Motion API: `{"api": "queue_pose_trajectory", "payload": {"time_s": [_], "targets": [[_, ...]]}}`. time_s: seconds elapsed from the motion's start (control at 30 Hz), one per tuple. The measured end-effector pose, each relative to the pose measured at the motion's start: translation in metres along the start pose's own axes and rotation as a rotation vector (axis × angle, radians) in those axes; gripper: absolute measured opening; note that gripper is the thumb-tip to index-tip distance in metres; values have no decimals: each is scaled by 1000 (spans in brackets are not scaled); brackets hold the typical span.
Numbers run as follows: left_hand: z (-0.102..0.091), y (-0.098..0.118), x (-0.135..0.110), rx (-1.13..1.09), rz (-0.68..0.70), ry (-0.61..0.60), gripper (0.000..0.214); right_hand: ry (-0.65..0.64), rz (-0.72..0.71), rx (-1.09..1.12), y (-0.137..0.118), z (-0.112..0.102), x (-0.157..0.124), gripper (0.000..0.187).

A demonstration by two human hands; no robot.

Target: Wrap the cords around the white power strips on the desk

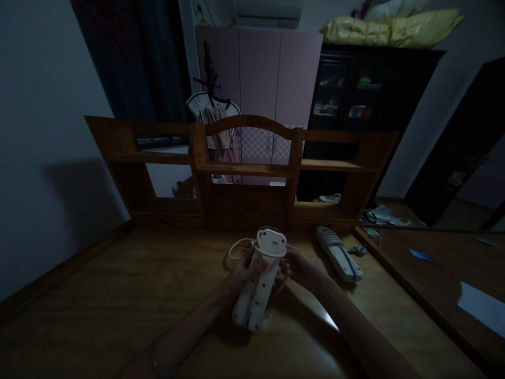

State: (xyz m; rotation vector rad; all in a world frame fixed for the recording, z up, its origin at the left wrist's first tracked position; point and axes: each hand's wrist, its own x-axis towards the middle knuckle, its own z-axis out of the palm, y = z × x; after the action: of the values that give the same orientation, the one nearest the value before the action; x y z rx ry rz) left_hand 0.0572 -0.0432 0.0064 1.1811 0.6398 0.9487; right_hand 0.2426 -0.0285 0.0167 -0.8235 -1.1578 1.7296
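Observation:
A white power strip (258, 295) is tilted up over the wooden table, its screwed underside facing me. Around its upper end runs a turn of pale cord (272, 253), and a loop of the cord sticks out at the left. My left hand (246, 271) is closed around the strip's left side, thumb across its back. At the upper right edge my right hand (294, 266) has its fingers curled in on the cord. Further right lies a second power strip (341, 260), with grey cable wound about its far end and its plug beside it.
A wooden shelf unit (246, 168) stands along the table's back edge. To the right, past a raised wooden edge (410, 295), a lower surface holds a white sheet (481, 308) and a blue card (420, 255). A wall rises at the left.

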Motion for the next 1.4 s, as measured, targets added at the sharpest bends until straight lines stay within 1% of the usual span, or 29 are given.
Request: {"api": "queue_pose_trajectory", "payload": {"time_s": [0.07,0.13,0.27,0.33,0.4,0.5,0.57,0.6,0.67,0.77,0.87,0.9,0.97,1.03,1.07,1.1,1.17,1.27,1.33,1.4], "targets": [[-6,5,2,-37,20,101,53,-48,-35,77,2,8,-1,21],[-13,12,3,-72,40,164,48,-90,-52,94,1,18,-4,27],[-27,32,1,-84,76,235,44,-128,-89,-41,-5,30,-12,46],[-32,40,-1,-73,130,263,45,-113,-137,-153,-6,31,-13,44],[-34,44,0,-47,181,298,46,-55,-226,-333,-4,29,-11,38],[-35,43,4,-4,231,374,47,133,-441,-723,4,24,-6,31],[-35,41,7,9,258,424,51,247,-562,-931,10,20,-2,27],[-35,41,8,18,275,443,53,277,-596,-994,12,19,0,27],[-33,42,8,62,330,484,55,295,-639,-1042,15,17,4,26],[-29,45,4,245,453,559,50,300,-688,-1020,16,17,8,24],[-27,43,-3,577,615,607,54,301,-697,-1020,13,17,9,20],[-27,41,-5,699,690,599,57,297,-692,-1023,11,17,9,19],[-30,34,-7,914,874,527,62,276,-674,-996,8,15,6,19],[-34,28,-7,1059,1054,450,64,254,-652,-917,5,13,3,20],[-36,26,-6,1101,1122,448,65,240,-637,-863,6,12,3,20],[-37,25,-5,1123,1164,479,67,222,-621,-806,7,12,3,20],[-40,28,-4,1109,1172,612,70,155,-574,-683,11,15,6,20],[-43,42,-4,1018,1100,799,68,51,-517,-515,14,22,16,22],[-46,54,-4,957,1056,877,63,62,-544,-482,6,27,25,23],[-51,64,-1,911,1020,907,61,144,-630,-527,-13,33,35,25]]}}
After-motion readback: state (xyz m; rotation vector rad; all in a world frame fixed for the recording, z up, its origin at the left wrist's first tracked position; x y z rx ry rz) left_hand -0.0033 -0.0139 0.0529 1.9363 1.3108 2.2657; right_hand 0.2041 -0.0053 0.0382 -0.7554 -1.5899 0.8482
